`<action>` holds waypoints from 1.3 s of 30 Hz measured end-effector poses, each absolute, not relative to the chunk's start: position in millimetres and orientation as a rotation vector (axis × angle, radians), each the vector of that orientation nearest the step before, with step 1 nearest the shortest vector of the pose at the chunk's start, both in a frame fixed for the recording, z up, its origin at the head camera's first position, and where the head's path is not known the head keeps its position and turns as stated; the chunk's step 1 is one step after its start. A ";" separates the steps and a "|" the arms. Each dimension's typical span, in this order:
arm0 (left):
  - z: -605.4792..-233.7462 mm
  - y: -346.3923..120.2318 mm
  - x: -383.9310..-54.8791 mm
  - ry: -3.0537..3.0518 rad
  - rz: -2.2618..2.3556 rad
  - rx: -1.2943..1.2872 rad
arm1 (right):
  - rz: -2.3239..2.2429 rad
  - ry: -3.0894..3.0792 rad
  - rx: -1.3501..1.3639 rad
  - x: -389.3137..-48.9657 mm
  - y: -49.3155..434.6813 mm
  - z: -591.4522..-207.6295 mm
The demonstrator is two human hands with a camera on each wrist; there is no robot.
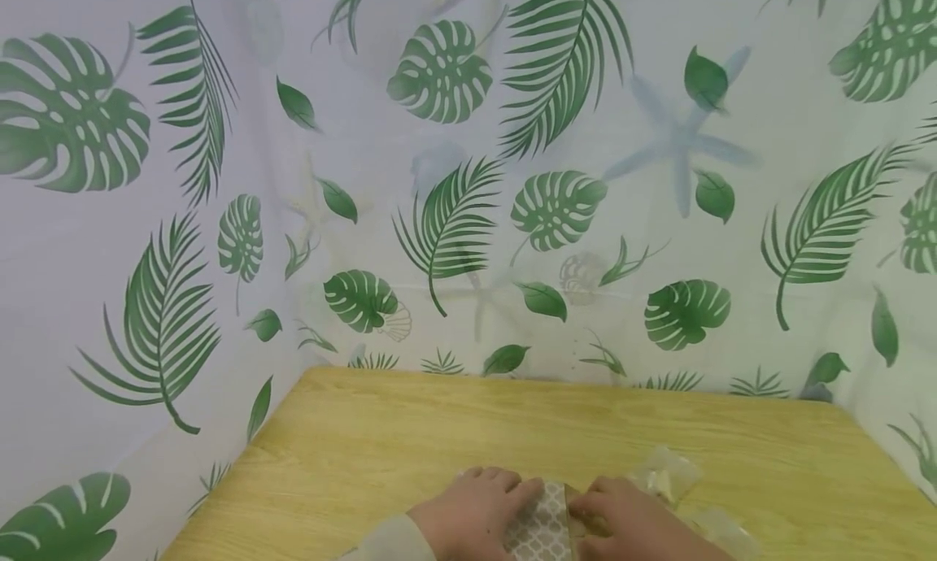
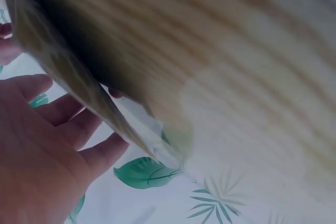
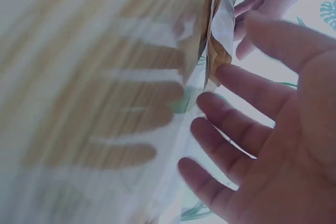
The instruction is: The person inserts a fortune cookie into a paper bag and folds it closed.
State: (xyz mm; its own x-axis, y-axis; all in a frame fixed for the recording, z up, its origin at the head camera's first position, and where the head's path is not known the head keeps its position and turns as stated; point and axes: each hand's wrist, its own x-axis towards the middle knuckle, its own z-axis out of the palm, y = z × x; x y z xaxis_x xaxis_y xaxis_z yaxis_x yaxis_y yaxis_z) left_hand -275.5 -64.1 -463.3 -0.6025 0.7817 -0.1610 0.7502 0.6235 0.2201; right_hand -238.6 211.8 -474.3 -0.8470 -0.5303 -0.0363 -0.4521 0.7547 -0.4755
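A flat piece of folded paper (image 1: 547,524) with a grey-and-white lattice print lies at the table's near side, a brown strip along its right edge. My left hand (image 1: 476,514) rests across its left part, fingers spread and fairly straight. In the left wrist view the paper (image 2: 68,72) stands edge-on against the fingertips. At the brown edge is my right hand (image 1: 629,522). The right wrist view shows that hand's fingers loosely extended, its index fingertip right at the brown paper (image 3: 218,56) and its thumb apart from it.
Right of the right hand lies a clear plastic bag (image 1: 669,471) with something pale in it. A second clear plastic bag (image 1: 725,532) is nearer me. Behind the wood-grain table (image 1: 439,415) hangs a leaf-print curtain (image 1: 468,163), continuing along the left and right sides.
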 end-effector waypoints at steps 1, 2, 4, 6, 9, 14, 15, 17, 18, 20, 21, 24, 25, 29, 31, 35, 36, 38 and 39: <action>-464.0 -63.6 -275.4 2.608 0.191 1.256 | -0.751 2.750 -0.770 -239.1 211.2 -473.1; -464.5 -63.2 -275.3 2.605 0.195 1.259 | -0.839 2.696 -0.727 -239.4 210.7 -471.8; -465.6 -62.6 -275.8 2.599 0.205 1.267 | -0.986 2.581 -0.616 -239.1 209.2 -468.8; -466.2 -62.3 -276.5 2.593 0.213 1.274 | -1.095 2.494 -0.528 -238.4 207.8 -466.3; -466.8 -62.4 -277.3 2.589 0.226 1.280 | -1.203 2.404 -0.476 -236.9 206.2 -464.1; -466.0 -63.9 -278.2 2.593 0.207 1.286 | -1.259 2.365 -0.479 -240.6 202.5 -467.9; -465.0 -63.8 -278.0 2.588 0.203 1.288 | -1.247 2.378 -0.481 -241.7 201.7 -469.1; -462.9 -63.3 -277.5 2.575 0.196 1.292 | -1.238 2.386 -0.484 -243.4 199.6 -471.2; -461.9 -63.1 -277.0 2.570 0.190 1.296 | -1.236 2.386 -0.492 -244.0 198.6 -471.9; -460.7 -62.6 -276.1 2.565 0.176 1.305 | -1.239 2.379 -0.511 -244.4 196.4 -472.0; -460.2 -62.4 -275.4 2.565 0.171 1.307 | -1.243 2.373 -0.509 -244.4 195.7 -472.3; -461.2 -63.0 -273.6 2.571 0.156 1.317 | -1.258 2.353 -0.523 -244.5 195.7 -473.1; -461.4 -63.1 -273.2 2.571 0.157 1.320 | -1.265 2.345 -0.532 -244.7 196.4 -473.3; -461.6 -63.9 -271.8 2.573 0.161 1.335 | -1.291 2.320 -0.576 -245.2 200.6 -474.3; -461.3 -64.3 -271.5 2.578 0.162 1.343 | -1.322 2.295 -0.593 -245.0 201.9 -474.1; -460.7 -64.6 -271.1 2.592 0.158 1.365 | -1.414 2.199 -0.595 -245.2 204.6 -475.0; -460.3 -64.4 -271.1 2.595 0.156 1.370 | -1.445 2.162 -0.592 -245.5 205.4 -475.5; -459.7 -63.9 -271.2 2.600 0.157 1.372 | -1.496 2.102 -0.580 -246.4 207.4 -477.0; -459.6 -63.5 -271.5 2.600 0.160 1.370 | -1.517 2.077 -0.564 -246.9 208.2 -477.8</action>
